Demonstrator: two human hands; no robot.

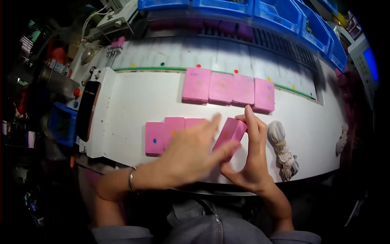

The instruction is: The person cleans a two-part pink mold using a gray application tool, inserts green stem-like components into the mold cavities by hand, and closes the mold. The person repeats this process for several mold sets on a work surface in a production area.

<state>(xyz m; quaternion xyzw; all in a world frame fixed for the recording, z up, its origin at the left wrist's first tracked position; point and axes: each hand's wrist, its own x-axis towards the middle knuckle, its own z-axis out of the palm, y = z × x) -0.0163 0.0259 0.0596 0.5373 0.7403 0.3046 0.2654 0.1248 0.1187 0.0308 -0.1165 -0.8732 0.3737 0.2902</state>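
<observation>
My right hand (254, 156) grips a pink foam-like block (226, 134), tilted up on edge above the white worktop, between thumb and fingers. My left hand (189, 150), smeared by motion, reaches across from the left with forefinger and thumb spread apart. Its thumb overlaps the lower part of the held block; I cannot tell whether it presses on it. Beneath and beside the left hand lies a row of pink blocks (154, 136), partly hidden by it; the leftmost has a blue dot. Farther back, another row of pink blocks (221, 87) sits side by side.
A bundle of whitish cord (281, 148) lies right of my right hand. Blue bins (280, 16) hang over the back of the white worktop (126, 97). A dark phone (88, 110) rests at the left edge. Colored dots line a green strip (150, 68).
</observation>
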